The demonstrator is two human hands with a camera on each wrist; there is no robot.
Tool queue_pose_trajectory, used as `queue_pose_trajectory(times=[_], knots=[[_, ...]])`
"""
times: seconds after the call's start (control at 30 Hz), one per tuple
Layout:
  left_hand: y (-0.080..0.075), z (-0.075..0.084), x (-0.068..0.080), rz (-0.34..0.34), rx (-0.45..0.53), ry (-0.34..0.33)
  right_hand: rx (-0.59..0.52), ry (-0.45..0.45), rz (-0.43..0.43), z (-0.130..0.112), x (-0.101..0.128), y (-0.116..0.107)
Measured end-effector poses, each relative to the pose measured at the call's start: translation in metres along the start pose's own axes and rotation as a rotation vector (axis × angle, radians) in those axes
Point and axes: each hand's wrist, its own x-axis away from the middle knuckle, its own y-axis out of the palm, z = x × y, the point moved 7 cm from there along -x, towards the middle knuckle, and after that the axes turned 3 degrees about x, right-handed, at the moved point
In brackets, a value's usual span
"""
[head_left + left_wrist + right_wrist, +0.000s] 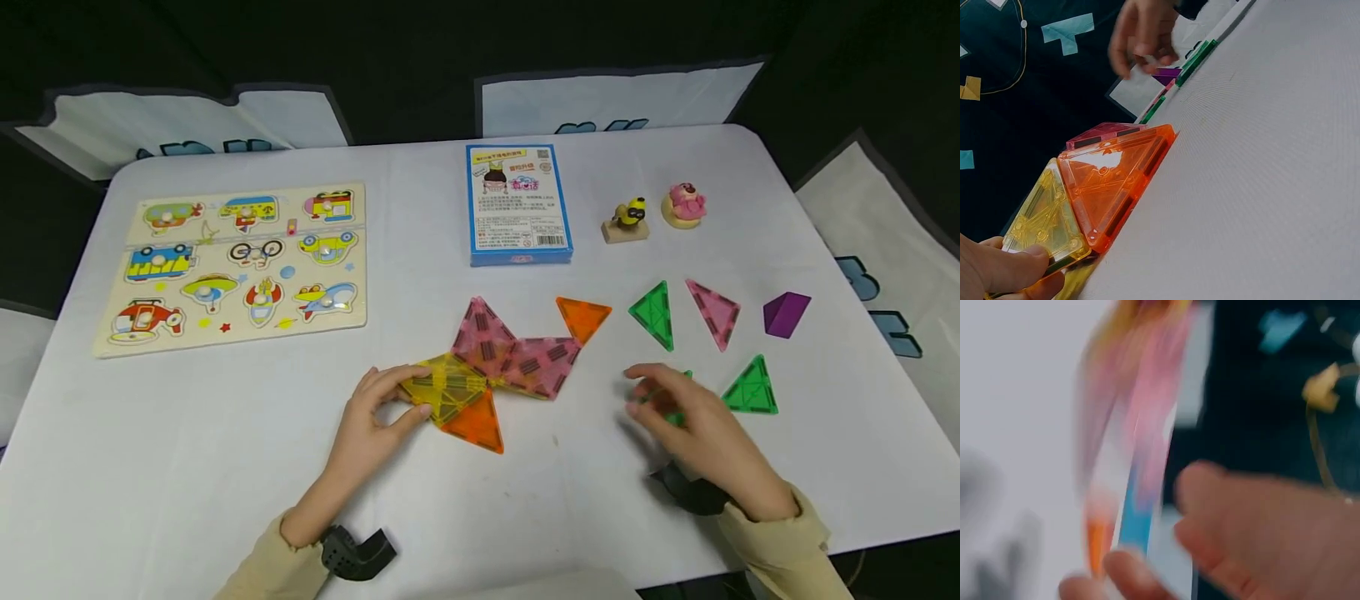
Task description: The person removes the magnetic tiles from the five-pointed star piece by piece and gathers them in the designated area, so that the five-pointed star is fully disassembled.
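Note:
In the head view my left hand (371, 429) pinches the yellow magnetic tiles (448, 387) at the left end of a joined shape, thumb on the near side. Two pink patterned parts (483, 340) and an orange triangle (477, 423) adjoin the yellow; the left wrist view shows the thumb on a yellow tile (1047, 215). Another orange triangle (582, 318) meets the shape's right corner. My right hand (693, 425) hovers with loosely bent fingers, nothing between them, over a partly hidden green triangle (677, 418). The right wrist view is blurred.
Right of the shape lie green triangles (752, 387), a pink triangle (716, 312) and a purple piece (785, 315). Farther back are a blue-edged box (520, 204), a bee figure (628, 221) and a pink figure (685, 204). A wooden puzzle board (202, 287) lies far left.

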Motion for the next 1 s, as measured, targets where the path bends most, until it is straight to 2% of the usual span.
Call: queue_pose_trajectory(times=[0.13,0.23,0.3,0.4,0.47,0.57,0.7,0.8,0.9,1.0], knots=[[0.001,-0.001,0.000,-0.006,0.006,-0.006,-0.111,-0.224,-0.178,-0.049,-0.013,0.042],[0.002,0.000,0.000,-0.004,0.007,-0.008,-0.105,-0.335,-0.270,-0.076,-0.022,0.070],[0.001,0.002,0.000,0.001,0.008,-0.008,-0.086,-0.377,-0.289,-0.087,-0.027,0.084],[0.001,0.009,0.000,0.009,0.001,-0.010,-0.091,-0.421,-0.242,-0.096,-0.033,0.095],[0.000,0.009,0.000,0.014,0.001,-0.007,-0.117,-0.420,-0.200,-0.098,-0.037,0.098],[-0.001,0.010,0.000,0.025,-0.007,-0.004,-0.213,-0.384,-0.170,-0.097,-0.040,0.099],[-0.002,0.025,0.000,0.033,-0.021,-0.019,-0.378,-0.315,-0.222,-0.090,-0.040,0.101],[-0.003,0.035,0.000,0.033,-0.026,-0.016,-0.520,-0.299,-0.284,-0.086,-0.036,0.098],[-0.002,0.024,0.001,0.031,-0.021,-0.011,-0.596,-0.284,-0.308,-0.078,-0.031,0.086],[0.000,0.010,0.001,0.022,-0.004,-0.013,-0.550,-0.237,-0.279,-0.061,-0.025,0.066]])
